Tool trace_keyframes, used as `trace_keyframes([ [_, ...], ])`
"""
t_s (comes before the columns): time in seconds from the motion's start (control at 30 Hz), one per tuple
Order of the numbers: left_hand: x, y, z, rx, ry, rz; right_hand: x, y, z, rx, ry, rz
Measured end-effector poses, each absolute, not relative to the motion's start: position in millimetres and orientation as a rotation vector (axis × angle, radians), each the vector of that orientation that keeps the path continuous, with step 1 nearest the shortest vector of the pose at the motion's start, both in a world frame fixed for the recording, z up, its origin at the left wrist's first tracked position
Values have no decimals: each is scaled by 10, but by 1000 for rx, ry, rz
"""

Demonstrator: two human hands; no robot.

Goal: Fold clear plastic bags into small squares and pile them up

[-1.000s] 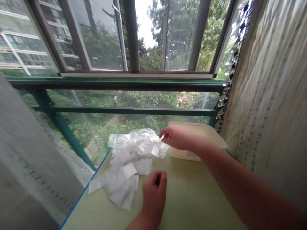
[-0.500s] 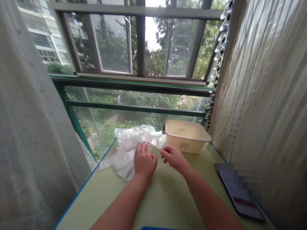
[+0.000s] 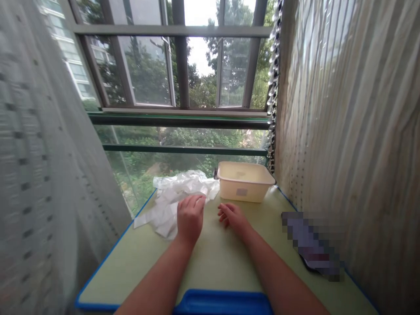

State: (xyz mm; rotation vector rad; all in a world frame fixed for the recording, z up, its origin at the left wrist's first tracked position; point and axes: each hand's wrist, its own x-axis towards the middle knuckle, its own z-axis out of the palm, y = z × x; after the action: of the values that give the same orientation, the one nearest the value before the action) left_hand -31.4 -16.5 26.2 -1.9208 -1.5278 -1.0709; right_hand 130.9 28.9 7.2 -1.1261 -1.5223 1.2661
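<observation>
My left hand (image 3: 190,217) is at the near right side of a crumpled heap of white, partly see-through plastic bags (image 3: 166,212). Its fingers are bent and pressed together, and whatever they may grip is hidden. A short gap to the right, my right hand (image 3: 233,218) is held over the table with loosely curled fingers, somewhat apart, and nothing visible in them. Behind it stands a cream plastic basin (image 3: 246,186) with a small grey label on its front and a dark clip at its left rim.
The pale green table (image 3: 216,267) has a blue edge and a blue tray-like recess (image 3: 226,302) at the front. A phone-like dark object (image 3: 311,249), partly pixelated, lies at the right. Curtains (image 3: 344,131) hang on both sides; a window and railing (image 3: 187,148) stand behind.
My view has shifted, bringing more of the table's front edge into sight. My hands are farther apart, and the right fingers have loosened. The bags and basin stay in place.
</observation>
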Motion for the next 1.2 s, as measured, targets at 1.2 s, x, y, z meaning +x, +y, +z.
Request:
trace_keyframes([
  [1.2,54,-55,159,-2260,-1929,-2567,1374,309,174,-951,-1293,1237],
])
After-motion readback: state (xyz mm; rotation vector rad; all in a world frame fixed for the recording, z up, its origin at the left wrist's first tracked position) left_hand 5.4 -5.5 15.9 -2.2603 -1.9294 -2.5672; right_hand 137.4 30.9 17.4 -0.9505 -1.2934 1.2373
